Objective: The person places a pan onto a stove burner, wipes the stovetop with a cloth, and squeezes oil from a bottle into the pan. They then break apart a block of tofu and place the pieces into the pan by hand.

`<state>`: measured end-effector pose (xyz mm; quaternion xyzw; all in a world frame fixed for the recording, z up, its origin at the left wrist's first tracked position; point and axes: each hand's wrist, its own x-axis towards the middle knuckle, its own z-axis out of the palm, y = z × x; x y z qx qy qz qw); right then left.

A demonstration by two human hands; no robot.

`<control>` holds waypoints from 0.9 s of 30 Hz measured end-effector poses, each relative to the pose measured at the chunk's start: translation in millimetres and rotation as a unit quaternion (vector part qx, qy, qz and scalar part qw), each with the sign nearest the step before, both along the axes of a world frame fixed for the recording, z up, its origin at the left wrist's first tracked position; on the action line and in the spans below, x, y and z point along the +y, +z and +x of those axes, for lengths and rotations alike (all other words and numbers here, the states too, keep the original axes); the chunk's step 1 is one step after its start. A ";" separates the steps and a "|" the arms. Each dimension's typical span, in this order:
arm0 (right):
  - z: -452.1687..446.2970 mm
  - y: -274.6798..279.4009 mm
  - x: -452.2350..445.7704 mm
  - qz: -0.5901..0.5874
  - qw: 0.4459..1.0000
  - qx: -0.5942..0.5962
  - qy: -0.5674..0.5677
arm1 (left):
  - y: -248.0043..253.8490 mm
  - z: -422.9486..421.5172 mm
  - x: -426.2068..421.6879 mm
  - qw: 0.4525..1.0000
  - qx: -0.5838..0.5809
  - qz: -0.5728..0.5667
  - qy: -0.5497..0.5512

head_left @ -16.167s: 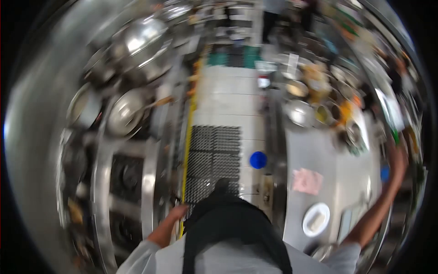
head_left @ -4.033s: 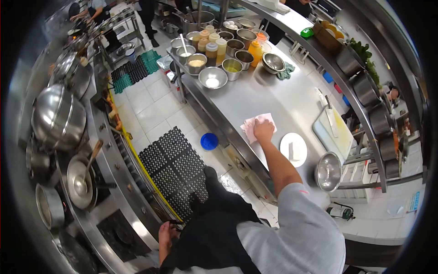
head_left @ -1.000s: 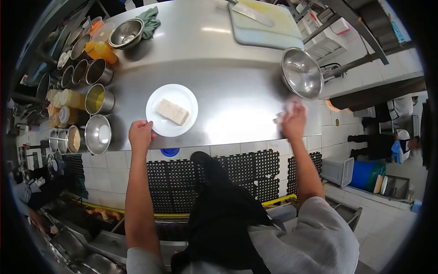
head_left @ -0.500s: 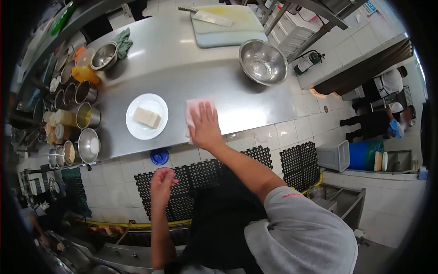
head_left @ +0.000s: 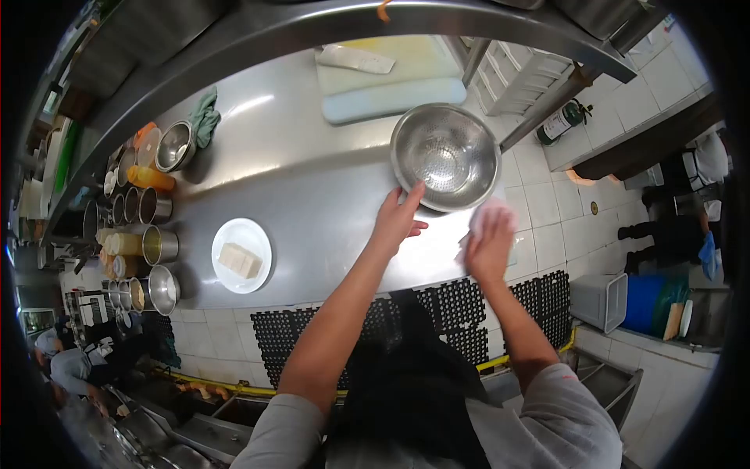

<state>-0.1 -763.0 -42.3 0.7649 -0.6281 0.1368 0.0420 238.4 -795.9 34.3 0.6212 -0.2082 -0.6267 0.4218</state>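
A perforated metal colander (head_left: 447, 152) sits at the right end of the steel table. My left hand (head_left: 397, 221) is at its near left rim, the thumb over the edge and the other fingers below it. A pink cloth (head_left: 492, 211) lies under the fingers of my right hand (head_left: 491, 246), which presses it to the table just below the colander; motion blurs this hand slightly. Farther left, a white plate (head_left: 221, 266) bears a pale rectangular block (head_left: 240, 260).
Cutting boards (head_left: 391, 98) with a broad blade (head_left: 355, 59) on top lie at the back. Metal pots (head_left: 160, 244), bottles and a small bowl (head_left: 176, 146) line the left end beside a green cloth (head_left: 205, 117). A shelf rail (head_left: 312, 35) crosses overhead. Other people stand far right and left.
My right hand has slid the pink cloth rightward to the table's right end. My left hand has risen from beside my body to the colander's rim. The view has shifted.
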 end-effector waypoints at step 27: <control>104.3 -49.1 -220.6 -0.091 0.994 0.022 -0.063 | -0.1 149.1 101.2 0.969 -0.135 0.037 0.202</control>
